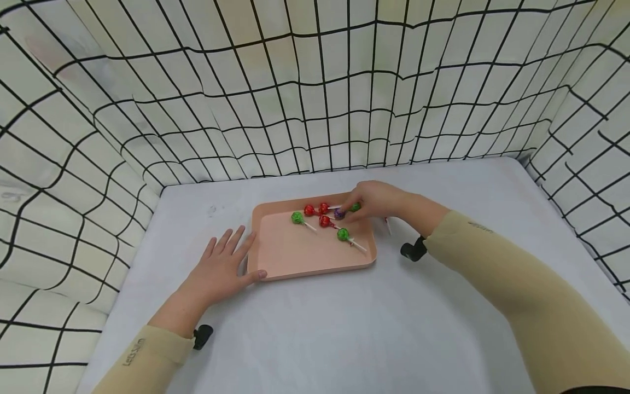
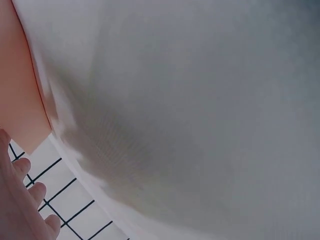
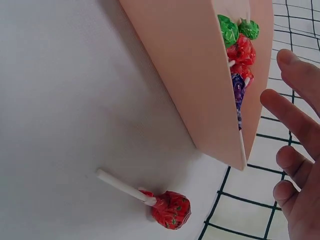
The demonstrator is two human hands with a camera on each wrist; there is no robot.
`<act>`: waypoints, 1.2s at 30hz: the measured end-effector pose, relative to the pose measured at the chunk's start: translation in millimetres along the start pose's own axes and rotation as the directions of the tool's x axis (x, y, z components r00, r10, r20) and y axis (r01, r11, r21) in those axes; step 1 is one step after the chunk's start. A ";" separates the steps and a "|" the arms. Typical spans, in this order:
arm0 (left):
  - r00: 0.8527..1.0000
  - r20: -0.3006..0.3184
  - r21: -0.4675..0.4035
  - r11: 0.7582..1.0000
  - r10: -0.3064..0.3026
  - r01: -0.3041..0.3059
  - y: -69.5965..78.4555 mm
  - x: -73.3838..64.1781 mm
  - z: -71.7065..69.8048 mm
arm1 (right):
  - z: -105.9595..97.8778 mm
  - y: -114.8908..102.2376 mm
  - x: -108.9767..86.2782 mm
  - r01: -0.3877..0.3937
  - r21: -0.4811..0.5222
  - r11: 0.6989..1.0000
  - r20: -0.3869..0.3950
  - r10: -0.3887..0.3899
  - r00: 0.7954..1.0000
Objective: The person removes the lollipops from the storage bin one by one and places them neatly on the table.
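Observation:
A pink tray (image 1: 290, 257) lies on the white table with several wrapped lollipops in it. My left hand (image 1: 223, 271) is spread at the tray's left side, its thumb along the front left corner. My right hand (image 1: 378, 199) reaches over the back right corner, fingers pointing down beside a purple lollipop (image 1: 339, 214) and a green lollipop (image 1: 355, 207). In the right wrist view its fingers are apart, with nothing seen between them. Red lollipops (image 1: 325, 221) lie nearby, and another green lollipop (image 1: 343, 235) is towards the front. Outside the tray lies a red lollipop (image 3: 171, 210), mostly hidden by my right arm in the head view.
Black-and-white grid cloth (image 1: 334, 98) rises behind the table and at both sides. The white tabletop (image 1: 334, 334) stretches in front of the tray. A small black device (image 1: 413, 249) sits at my right wrist, another (image 1: 202, 336) at the left.

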State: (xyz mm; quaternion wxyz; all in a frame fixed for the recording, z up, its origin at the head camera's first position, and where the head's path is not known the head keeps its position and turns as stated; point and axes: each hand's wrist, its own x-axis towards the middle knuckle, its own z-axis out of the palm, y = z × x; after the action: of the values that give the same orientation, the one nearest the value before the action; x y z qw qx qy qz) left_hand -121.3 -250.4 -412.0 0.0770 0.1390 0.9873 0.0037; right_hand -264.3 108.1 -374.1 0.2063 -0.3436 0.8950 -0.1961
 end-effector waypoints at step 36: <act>1.000 0.011 -0.008 1.000 -0.004 0.004 1.7 -2.5 -4.2 | 24.0 -27.3 11.3 0.048 -0.270 0.962 0.174 0.000 0.985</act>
State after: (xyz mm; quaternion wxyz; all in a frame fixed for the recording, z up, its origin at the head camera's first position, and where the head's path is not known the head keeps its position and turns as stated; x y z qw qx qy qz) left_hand -119.1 -249.4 -407.5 0.0831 0.1368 0.9871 0.0067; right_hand -245.3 76.5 -383.4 0.2312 -0.3954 0.8879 -0.0427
